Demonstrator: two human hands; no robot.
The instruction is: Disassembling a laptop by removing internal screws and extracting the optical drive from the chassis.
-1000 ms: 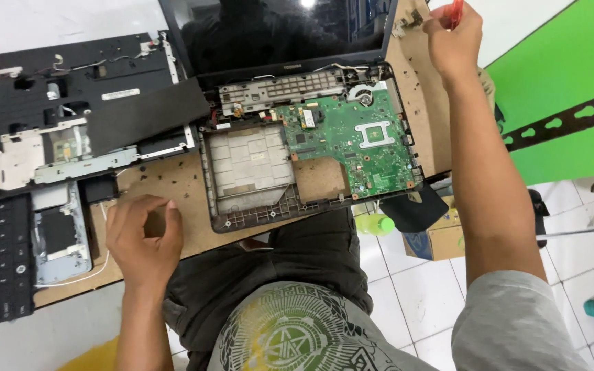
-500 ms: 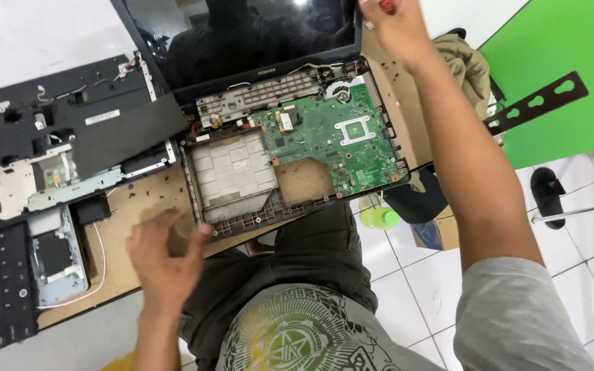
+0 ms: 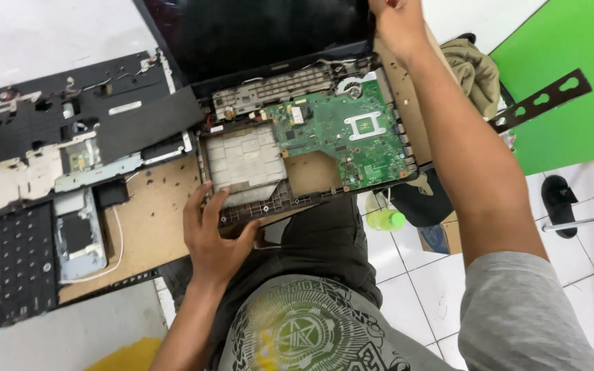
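Head view looks down on my left hand [image 3: 213,237], whose fingers [image 3: 209,200] are spread and curled over the front left corner of the opened laptop base [image 3: 269,199], thumb under its front edge, so they clamp on that corner. My right hand [image 3: 394,24] reaches up to the top right corner of the base beside the dark screen [image 3: 262,34]; its fingers are cut off by the upper edge of the picture, so I cannot tell whether they are apart or together. The laptop base lies on the brown worktop [image 3: 156,206], its front edge hanging over my lap. Inside it a green circuit board [image 3: 342,134] fills the right half and a grey metal plate [image 3: 245,161] sits at the left. Left of the base lie the removed black top cover [image 3: 97,117], a silver drive [image 3: 77,237] and a black keyboard [image 3: 12,264]. A green wall panel [image 3: 572,41] stands at right above the white floor tiles [image 3: 407,275].
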